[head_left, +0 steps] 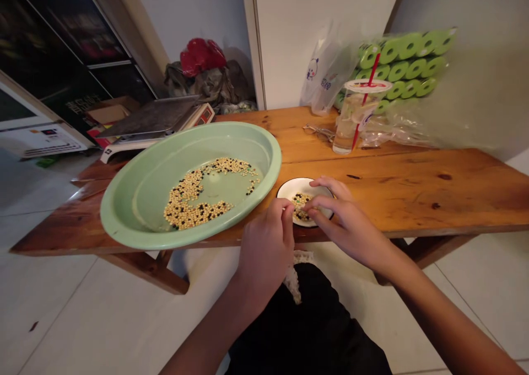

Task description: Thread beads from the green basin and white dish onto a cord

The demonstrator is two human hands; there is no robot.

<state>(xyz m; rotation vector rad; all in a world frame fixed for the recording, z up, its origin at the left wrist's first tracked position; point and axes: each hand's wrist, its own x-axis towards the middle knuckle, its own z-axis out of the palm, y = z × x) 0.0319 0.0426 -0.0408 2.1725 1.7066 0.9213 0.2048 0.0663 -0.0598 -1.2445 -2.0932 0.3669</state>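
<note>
A small white bowl (289, 188) with a dark rim holds yellow and black beads (301, 200) near the table's front edge. At its left front rim is my left hand (268, 245), its fingers curled and the thumb and index pinched together; whatever they may hold is too small to name. My right hand (345, 220) reaches over the bowl's right side, thumb and index close together above the beads, other fingers partly extended. Left of the hands, a large green basin (144, 198) contains many yellow and black beads (192, 212) spread in a curved band.
A flat scale (152, 118) stands behind the basin on the wooden table (397, 182). Toward the back right are a clear cup (351, 116) with a red straw, a plastic bag (324, 80) and wrapped green rolls (407, 69). Dark and red bags (202, 58) lie beyond the table.
</note>
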